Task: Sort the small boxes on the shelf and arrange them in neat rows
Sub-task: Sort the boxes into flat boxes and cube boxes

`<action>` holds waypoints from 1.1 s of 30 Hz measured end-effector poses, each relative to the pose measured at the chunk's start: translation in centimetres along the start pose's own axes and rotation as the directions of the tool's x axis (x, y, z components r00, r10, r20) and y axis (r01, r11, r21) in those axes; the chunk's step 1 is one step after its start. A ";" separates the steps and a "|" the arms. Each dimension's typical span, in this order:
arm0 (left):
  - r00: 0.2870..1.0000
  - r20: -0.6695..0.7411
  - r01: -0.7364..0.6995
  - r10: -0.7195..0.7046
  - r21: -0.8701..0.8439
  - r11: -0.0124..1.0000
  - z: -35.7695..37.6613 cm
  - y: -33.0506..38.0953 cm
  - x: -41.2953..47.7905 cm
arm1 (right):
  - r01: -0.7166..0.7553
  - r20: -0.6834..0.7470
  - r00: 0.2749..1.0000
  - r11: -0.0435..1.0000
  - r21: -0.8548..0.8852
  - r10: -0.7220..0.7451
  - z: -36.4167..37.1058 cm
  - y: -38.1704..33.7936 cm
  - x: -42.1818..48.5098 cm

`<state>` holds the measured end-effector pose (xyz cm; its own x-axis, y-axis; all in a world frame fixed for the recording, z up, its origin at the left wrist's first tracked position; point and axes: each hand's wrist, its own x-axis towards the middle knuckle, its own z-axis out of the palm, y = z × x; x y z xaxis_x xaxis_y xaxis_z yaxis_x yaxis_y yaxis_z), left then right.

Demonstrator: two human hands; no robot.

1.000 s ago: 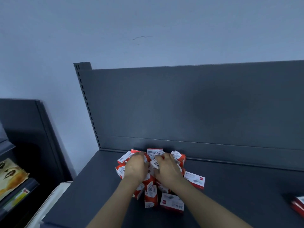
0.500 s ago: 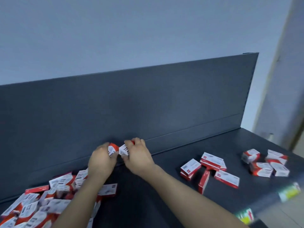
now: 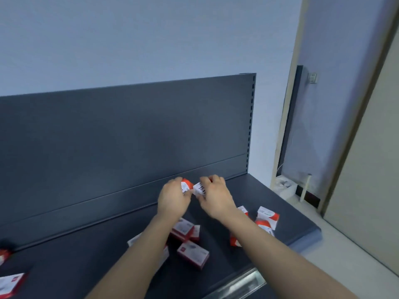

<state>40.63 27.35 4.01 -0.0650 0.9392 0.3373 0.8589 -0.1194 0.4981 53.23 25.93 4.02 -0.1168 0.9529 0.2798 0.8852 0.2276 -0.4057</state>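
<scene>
Two small red-and-white boxes sit at frame centre, side by side: left box [image 3: 186, 184] pinched in curled fingers of the left hand [image 3: 172, 198], right box [image 3: 199, 189] likewise in the right hand [image 3: 216, 199], near the back panel [image 3: 129, 137]. Loose boxes [image 3: 192, 253] are scattered below centre, partly hidden by the forearms; more boxes [image 3: 10, 284] lower left. Rectangular cardboard, glossy print. Shelf [image 3: 64, 255] matte dark grey metal, shiny front rail [image 3: 237, 283]. Pale blue wall [image 3: 151, 39] above, beige door [image 3: 367, 169] right.

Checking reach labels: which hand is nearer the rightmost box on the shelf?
Right. The right hand is up-left of the rightmost box, apart from it; the left hand is farther left, beyond the right hand.
</scene>
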 end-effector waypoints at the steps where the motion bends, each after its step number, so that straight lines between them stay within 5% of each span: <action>1: 1.000 0.020 0.009 -0.009 -0.004 1.000 1.2 1.3 0.1 | -0.019 0.010 1.000 1.000 -0.012 0.019 -0.4 1.8 0.1; 11: 0.961 0.252 0.140 -0.117 -0.077 0.987 10.2 6.9 1.1 | -0.252 0.088 0.963 0.967 -0.046 0.255 -1.1 13.0 1.4; 24: 0.907 0.402 0.164 -0.128 -0.056 0.985 12.8 6.5 1.5 | -0.305 0.255 0.912 0.947 -0.101 0.321 -0.4 14.6 1.5; 28: 0.945 0.315 0.114 -0.092 -0.055 0.992 9.7 7.4 1.0 | -0.260 0.142 0.951 0.960 -0.108 0.274 -1.3 13.0 1.9; 33: 0.992 0.120 -0.055 0.036 0.157 0.986 4.2 5.8 -0.5 | -0.009 -0.017 1.000 1.000 -0.009 0.009 -1.2 7.4 2.2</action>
<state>47.81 27.57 3.41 0.0274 0.9660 0.2572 0.9301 -0.1189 0.3474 60.12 29.48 2.68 -0.1015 0.9515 0.2905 0.8903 0.2172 -0.4003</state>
